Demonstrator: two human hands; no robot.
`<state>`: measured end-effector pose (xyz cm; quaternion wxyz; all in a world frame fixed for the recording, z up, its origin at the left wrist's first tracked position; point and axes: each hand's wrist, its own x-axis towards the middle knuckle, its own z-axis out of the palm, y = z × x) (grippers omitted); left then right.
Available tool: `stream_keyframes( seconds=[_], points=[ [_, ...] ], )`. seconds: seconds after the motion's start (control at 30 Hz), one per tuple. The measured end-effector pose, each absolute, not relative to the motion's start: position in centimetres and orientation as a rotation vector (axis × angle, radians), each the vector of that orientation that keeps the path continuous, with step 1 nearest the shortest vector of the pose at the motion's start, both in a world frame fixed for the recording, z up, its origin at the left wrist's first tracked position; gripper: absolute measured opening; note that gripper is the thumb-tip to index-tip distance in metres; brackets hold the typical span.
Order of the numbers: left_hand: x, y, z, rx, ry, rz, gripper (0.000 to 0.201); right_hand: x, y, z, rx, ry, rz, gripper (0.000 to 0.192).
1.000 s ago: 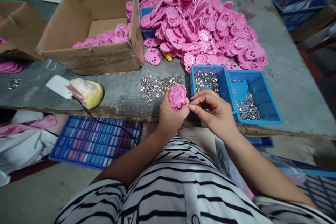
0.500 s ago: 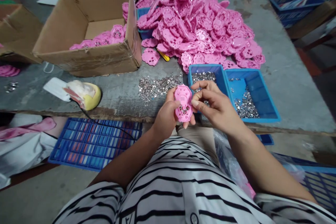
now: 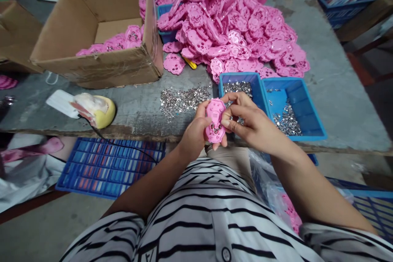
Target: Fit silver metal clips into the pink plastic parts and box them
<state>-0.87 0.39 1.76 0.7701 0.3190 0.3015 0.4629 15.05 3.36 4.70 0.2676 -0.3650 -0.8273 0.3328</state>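
The left hand [image 3: 196, 133] has its grip clenched around a pink plastic piece [image 3: 215, 120]; the right hand [image 3: 250, 125] pinches its right edge, near the blue tray [image 3: 260, 94] on the desk [image 3: 331, 77].

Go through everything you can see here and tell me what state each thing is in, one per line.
Pink plastic piece: held upright in both hands, small metal bits seated in it.
Left hand: closed on the piece from the left.
Right hand: fingertips pinching the piece's right edge.
Cardboard box: open, partly filled with pink pieces.
Left blue tray: holds metal bits.
Right blue tray: partly filled with metal bits.
Pink pile: loose heap.
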Motion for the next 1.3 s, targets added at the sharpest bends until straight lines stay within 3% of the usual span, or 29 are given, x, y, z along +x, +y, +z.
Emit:
stream_keyframes(
  seconds=[0.4, 1.3],
  points=[
    [-1.3, 0.9, 1.8, 0.674, 0.667, 0.931, 0.066, 15.3, 3.9, 5.1, -1.004, -2.224, 1.027, 0.019],
    [-1.0, 1.4, 0.8, 0.79, 0.74, 0.905, 0.061, 15.0, 4.1, 4.1, -1.084, -2.228, 0.978, 0.016]
  ],
)
